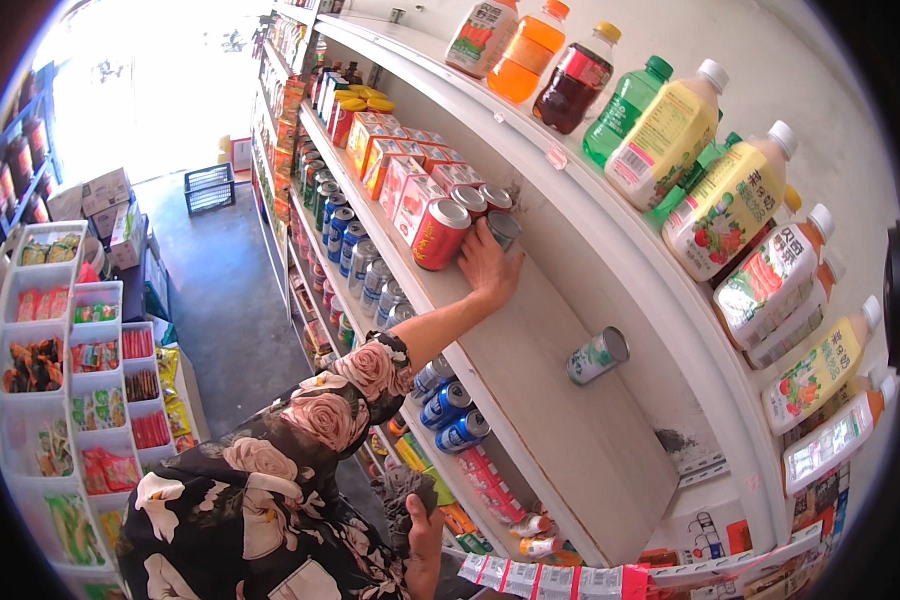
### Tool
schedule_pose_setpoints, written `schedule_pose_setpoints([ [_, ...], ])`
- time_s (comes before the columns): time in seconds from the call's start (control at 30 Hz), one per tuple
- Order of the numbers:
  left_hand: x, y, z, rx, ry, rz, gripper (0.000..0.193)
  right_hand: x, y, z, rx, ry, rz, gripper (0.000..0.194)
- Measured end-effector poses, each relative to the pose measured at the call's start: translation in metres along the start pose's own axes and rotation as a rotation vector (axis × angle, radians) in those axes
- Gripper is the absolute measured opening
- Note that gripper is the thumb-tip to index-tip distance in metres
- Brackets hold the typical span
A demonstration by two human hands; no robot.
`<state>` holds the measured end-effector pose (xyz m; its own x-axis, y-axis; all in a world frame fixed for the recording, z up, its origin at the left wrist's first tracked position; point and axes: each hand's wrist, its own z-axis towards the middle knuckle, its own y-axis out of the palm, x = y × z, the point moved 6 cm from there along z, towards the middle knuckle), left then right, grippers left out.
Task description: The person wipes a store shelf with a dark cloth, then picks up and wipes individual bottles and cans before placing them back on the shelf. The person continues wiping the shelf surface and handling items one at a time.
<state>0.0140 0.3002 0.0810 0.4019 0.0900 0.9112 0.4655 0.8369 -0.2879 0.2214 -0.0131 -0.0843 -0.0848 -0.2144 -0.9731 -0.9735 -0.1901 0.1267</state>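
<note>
My left hand (489, 264) reaches onto a white shelf (521, 375) and has its fingers around a greenish can (504, 227), mostly hidden behind the fingers. Close beside it stand a red can (442, 234) and two more red-sided cans, with pink and orange drink cartons (412, 196) beyond them. Apart from these, a green and white can (598, 355) stands alone near the back of the same shelf. Low in the picture, my right hand (422, 536) holds a crumpled dark grey cloth (405, 499) near my floral clothing.
An upper shelf (630, 187) carries drink bottles (727, 202) over the right side. Blue cans (462, 430) and packets fill the shelf below. Snack bins (37, 360) stand at left; cardboard boxes (109, 199) and a dark crate (210, 187) lie on the floor.
</note>
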Motion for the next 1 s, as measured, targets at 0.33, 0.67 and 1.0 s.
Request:
schedule_pose_setpoints([
  [0.33, -0.011, 0.008, 0.012, -0.032, 0.141, -0.128, 0.077, 0.019, -0.005, 0.004, -0.022, -0.115, 0.081, 0.024],
  [0.67, 0.034, -0.060, -0.064, -0.757, 0.267, -0.855, 0.054, -0.107, -0.045, -0.012, 0.133, -0.486, 0.541, 0.066],
  [1.0, 0.028, -0.121, -0.198, -1.104, 0.227, -0.713, 0.082, -0.201, -0.007, 0.009, 0.556, -0.953, -0.403, 0.054],
])
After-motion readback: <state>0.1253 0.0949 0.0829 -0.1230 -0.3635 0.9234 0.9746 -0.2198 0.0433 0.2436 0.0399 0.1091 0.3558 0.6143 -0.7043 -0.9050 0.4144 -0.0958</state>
